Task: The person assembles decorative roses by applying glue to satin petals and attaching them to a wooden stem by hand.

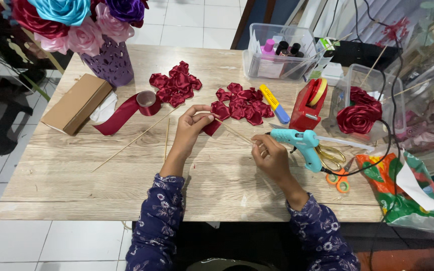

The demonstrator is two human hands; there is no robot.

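Right hand [271, 156] pinching skewer [234, 132] low end, stick slanting up-left, left hand [193, 123] gripping red petal [212, 126]

Dark red satin petals [240, 103] and ribbon roll [148, 102], turquoise glue gun [301, 140], red tape dispenser [308, 106], purple cut-out vase [108, 62], orange-handled scissors [338, 179], navy floral sleeves [159, 221], pale wood-grain table [66, 185]

Single head cam, worn by the person at the worktop's [76, 190] near edge. Looks steeply down and forward across it; far edge and floor tiles beyond in frame. Close range, wide lens, edges bowed. No second view.
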